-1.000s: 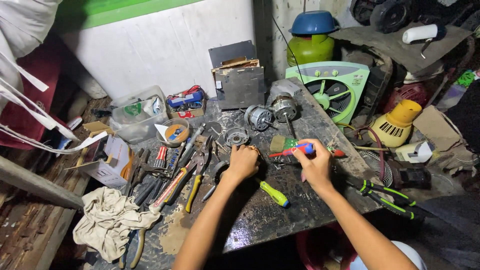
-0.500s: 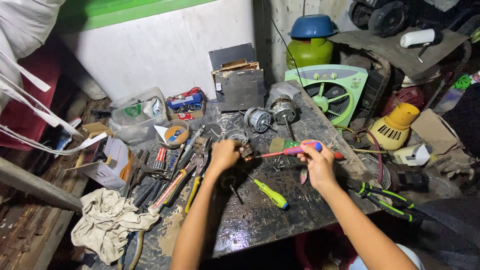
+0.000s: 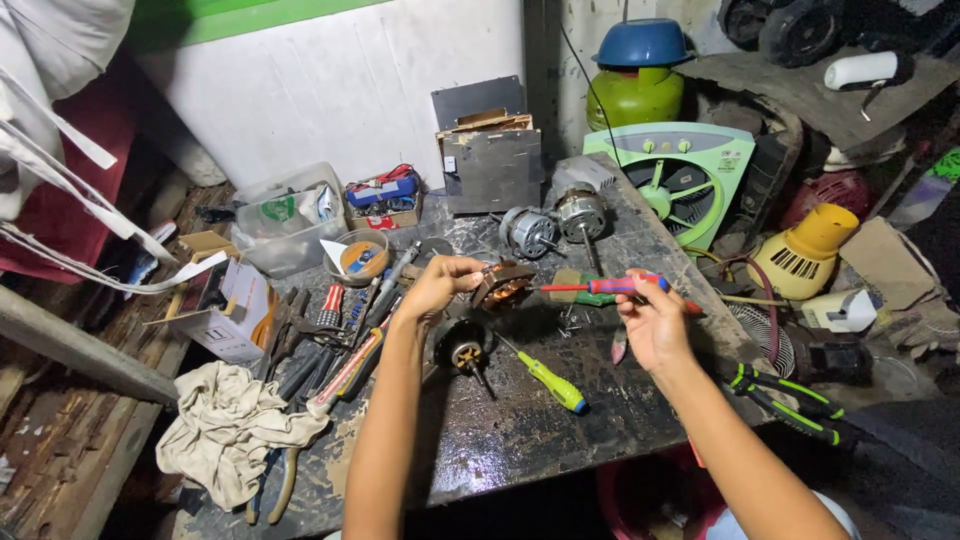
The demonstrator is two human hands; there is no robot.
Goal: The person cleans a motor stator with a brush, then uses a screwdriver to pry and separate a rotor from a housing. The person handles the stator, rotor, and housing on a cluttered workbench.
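Fingers (image 3: 462, 268) of the left hand (image 3: 435, 288) pinch a small motor stator with copper windings (image 3: 503, 286), held in the air just above the dark, stained metal worktop (image 3: 520, 430). The right hand (image 3: 655, 325) is clenched around the red-and-blue handle of a screwdriver (image 3: 610, 286), whose red shaft points left and meets the stator's side. Directly below the stator, a round black motor part with a shaft (image 3: 464, 353) lies on the worktop, with a yellow-green-handled screwdriver (image 3: 548, 384) just beside it. Near the left forearm lie pliers with red-and-yellow grips (image 3: 345, 372) and a crumpled cream rag (image 3: 230, 428). Farther back stand two grey electric motors (image 3: 555, 222) and a pale green box fan (image 3: 680, 180).
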